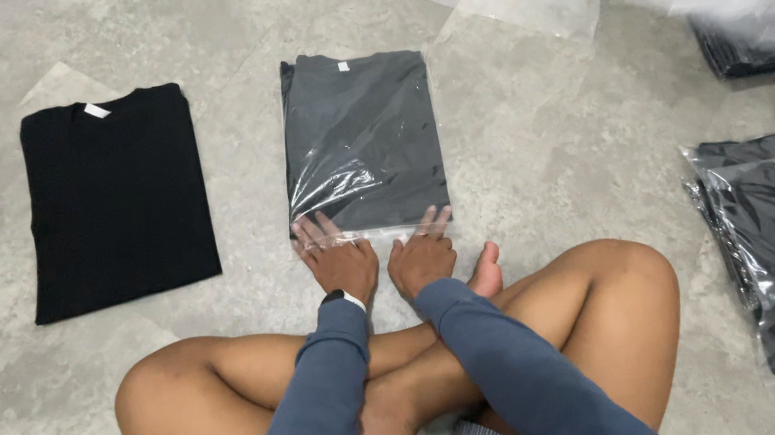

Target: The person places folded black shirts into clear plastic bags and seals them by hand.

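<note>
Crossed bare legs (401,387) are framing both hands: left hand (341,259) and right hand (423,251) are pressing spread fingers flat on the near edge of the clear-plastic-bagged folded dark grey shirt (361,135), apparently flattening its flap.

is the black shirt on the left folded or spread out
Folded: the black shirt lies as a neat rectangle on the floor, sleeves tucked away, not in a bag.
</note>
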